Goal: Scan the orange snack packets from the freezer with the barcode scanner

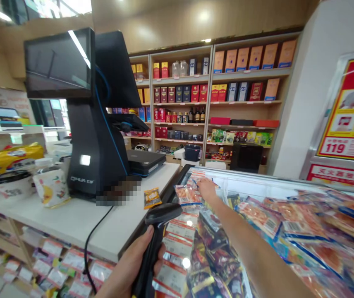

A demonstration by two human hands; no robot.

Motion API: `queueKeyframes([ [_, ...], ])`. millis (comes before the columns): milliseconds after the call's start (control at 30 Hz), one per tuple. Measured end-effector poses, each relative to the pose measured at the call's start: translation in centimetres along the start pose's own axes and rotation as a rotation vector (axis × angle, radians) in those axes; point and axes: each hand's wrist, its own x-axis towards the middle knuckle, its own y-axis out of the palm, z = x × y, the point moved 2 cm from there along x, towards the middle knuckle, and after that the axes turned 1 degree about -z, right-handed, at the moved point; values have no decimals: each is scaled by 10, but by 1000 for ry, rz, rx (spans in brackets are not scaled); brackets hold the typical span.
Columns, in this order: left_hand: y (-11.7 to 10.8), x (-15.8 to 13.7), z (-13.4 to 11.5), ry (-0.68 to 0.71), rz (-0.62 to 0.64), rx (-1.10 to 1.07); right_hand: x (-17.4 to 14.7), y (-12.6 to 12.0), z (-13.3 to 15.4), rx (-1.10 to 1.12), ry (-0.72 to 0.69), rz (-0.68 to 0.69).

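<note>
My left hand (139,256) is wrapped around the handle of a black barcode scanner (161,213), its head tilted up over the counter's edge. My right hand (207,190) reaches far forward, its fingers curled at the edge of a clear snack packet (188,194) with orange-brown food and a blue border. Part of what lies under those fingers is hidden. Beneath my right forearm is a pile of dark, shiny packets (211,256). A small orange-yellow packet (152,198) lies on the white counter, just beyond the scanner head.
A black checkout terminal (93,145) stands on the white counter (108,231), with a cable hanging over the front. Left of it are a lidded cup (12,184) and a white pouch (51,186). More snack packets (304,219) are heaped at right. Stocked shelves (180,82) line the back wall.
</note>
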Motion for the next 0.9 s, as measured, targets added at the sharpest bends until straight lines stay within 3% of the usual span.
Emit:
queueKeyframes([
  [100,2,-2,-3,7,49,-22,-4,-9,9,68,-41,-14],
  [200,6,-8,-8,7,84,-20,-16,-13,26,148,-185,13],
  [400,19,-33,-17,96,68,-58,-61,-31,49,204,-330,-2],
  [600,36,-45,-15,52,130,-74,-127,-83,23,245,-171,-203],
  [700,44,-48,-10,39,160,-67,-165,-92,2,309,-136,-168],
  [800,52,-52,-5,27,191,-27,-193,-90,-14,331,-89,-51],
  [900,58,-57,-4,31,193,-12,-202,-88,-28,287,111,12],
])
